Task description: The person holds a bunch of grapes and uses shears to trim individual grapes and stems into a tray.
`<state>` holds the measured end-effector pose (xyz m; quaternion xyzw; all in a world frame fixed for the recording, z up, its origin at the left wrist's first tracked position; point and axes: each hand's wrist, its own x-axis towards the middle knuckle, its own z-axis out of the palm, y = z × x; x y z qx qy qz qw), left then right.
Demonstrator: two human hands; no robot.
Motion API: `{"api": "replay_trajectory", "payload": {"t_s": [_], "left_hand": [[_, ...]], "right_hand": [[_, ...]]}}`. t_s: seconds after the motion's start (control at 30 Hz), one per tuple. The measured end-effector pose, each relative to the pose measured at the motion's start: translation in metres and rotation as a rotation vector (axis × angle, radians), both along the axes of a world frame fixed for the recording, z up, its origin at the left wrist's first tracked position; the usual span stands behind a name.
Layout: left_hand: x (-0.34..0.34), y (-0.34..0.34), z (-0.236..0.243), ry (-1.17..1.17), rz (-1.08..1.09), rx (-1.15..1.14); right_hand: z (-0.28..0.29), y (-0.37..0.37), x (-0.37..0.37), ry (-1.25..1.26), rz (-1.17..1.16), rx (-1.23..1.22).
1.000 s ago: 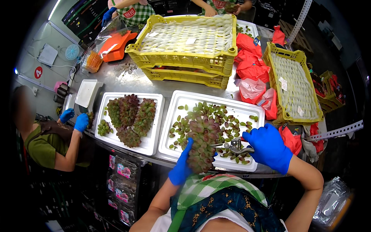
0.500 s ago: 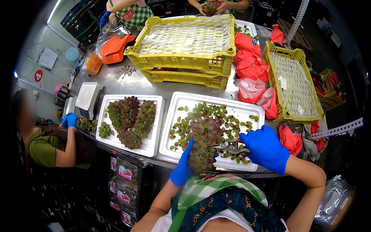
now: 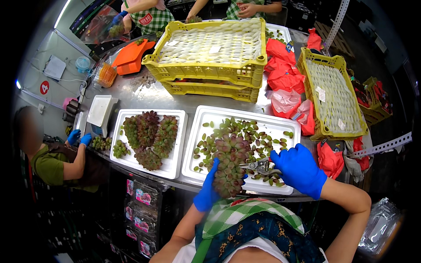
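A reddish-green bunch of grapes hangs over the near edge of a white tray, cradled by my blue-gloved left hand, whose fingers are partly hidden behind it. My blue-gloved right hand is closed around metal snips. The tips of the snips reach into the right side of the bunch; what lies between the blades is too small to make out. Loose grapes are scattered in the tray beneath.
Left of it, another white tray carries several grape bunches. Stacked yellow crates stand behind, red bags and a lined yellow crate to the right. A white scale sits near a co-worker's blue gloves.
My hands, the bunch and the snips have barely shifted. At the back left, a co-worker has lifted a clear bag off the orange tray. The left co-worker's gloves have moved apart.
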<state>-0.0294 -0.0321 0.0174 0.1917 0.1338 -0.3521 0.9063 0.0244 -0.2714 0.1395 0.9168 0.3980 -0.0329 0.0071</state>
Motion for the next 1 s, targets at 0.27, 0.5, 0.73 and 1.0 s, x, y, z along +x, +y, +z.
{"api": "replay_trajectory", "payload": {"t_s": [0.27,0.5,0.73,1.0], "left_hand": [[0.000,-0.005,0.004,0.021,0.001,0.053],[0.001,-0.004,0.004,0.028,-0.003,0.053],[0.001,-0.004,0.008,0.020,0.014,0.079],[0.002,-0.007,0.009,0.054,0.107,0.035]], "right_hand": [[0.004,-0.002,-0.001,-0.024,0.007,-0.015],[-0.001,-0.001,0.001,0.039,-0.005,-0.005],[-0.009,-0.005,0.002,-0.048,0.025,-0.022],[-0.014,-0.032,0.004,0.102,-0.085,0.192]]}}
